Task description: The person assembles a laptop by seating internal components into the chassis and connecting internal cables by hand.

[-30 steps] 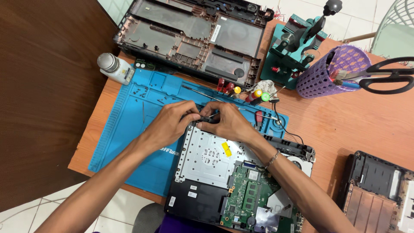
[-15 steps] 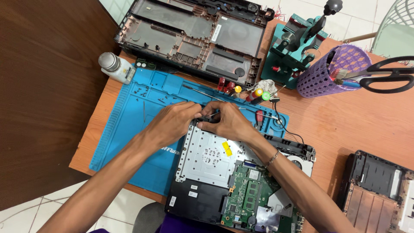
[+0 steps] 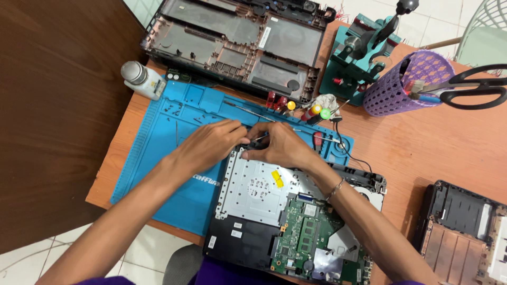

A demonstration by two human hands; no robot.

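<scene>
An opened laptop base lies on a blue repair mat, showing a silver metal plate and a green circuit board. My left hand and my right hand meet at the top left corner of the plate. Both pinch a small dark part there, with a thin metal tool between the fingers of my right hand. The fingertips hide the part itself. A bracelet sits on my right wrist.
An empty laptop shell lies at the back. A teal bench vise, a purple basket with black scissors, screwdrivers and a white bottle surround the mat. Another laptop part sits at the right.
Both hands stay at the plate's top left corner, with only slight finger movement. The view has shifted a little.
</scene>
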